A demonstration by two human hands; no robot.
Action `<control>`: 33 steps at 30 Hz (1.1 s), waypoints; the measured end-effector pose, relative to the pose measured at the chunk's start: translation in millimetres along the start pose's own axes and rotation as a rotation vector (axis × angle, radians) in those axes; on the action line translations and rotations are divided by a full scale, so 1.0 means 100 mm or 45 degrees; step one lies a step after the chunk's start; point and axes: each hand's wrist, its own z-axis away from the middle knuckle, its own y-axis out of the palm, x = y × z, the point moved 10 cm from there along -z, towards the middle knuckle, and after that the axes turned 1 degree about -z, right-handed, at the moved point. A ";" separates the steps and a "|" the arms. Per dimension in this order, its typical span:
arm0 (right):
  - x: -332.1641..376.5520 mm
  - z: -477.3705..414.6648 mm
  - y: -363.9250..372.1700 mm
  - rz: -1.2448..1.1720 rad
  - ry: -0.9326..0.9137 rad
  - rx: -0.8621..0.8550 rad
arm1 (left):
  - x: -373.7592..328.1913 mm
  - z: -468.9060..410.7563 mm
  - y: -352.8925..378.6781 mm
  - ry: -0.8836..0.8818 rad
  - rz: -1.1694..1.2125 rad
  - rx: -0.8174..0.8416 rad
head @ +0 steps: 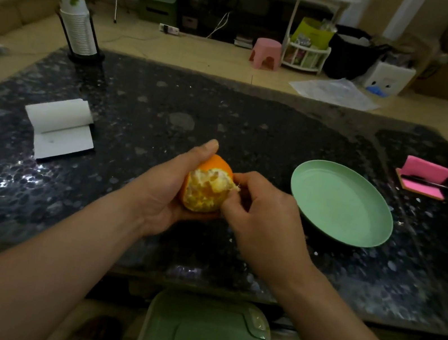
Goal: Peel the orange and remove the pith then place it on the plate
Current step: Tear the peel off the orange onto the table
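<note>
Dark table (254,121); left hand (166,190) grips half-peeled orange (206,190), right fingers (248,178) pinch pith (233,188), tips hidden.

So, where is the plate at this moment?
In the head view the plate lies empty on the right of the table, just beside the right hand, and a pink pad is farther right.

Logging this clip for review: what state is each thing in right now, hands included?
orange: partly peeled, rind left on its far side.
left hand: grips the orange.
right hand: pinches pith at the orange's edge.
plate: upright on the table, nothing on it.
notepad: open, top sheet rolled back.
paper cups: nested in one stack.
</note>
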 end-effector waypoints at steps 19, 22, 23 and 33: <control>-0.24 -0.09 0.03 -0.278 0.235 0.141 | -0.07 -0.06 -0.03 0.184 -0.014 -0.053; -0.32 -0.10 0.09 -0.212 0.292 0.203 | -0.12 -0.04 -0.02 0.307 -0.137 -0.090; -0.33 -0.11 0.10 -0.208 0.301 0.217 | -0.12 -0.04 -0.02 0.341 -0.170 -0.095; -0.38 -0.07 0.09 -0.544 0.402 0.204 | -0.01 0.01 0.03 0.198 0.038 -0.048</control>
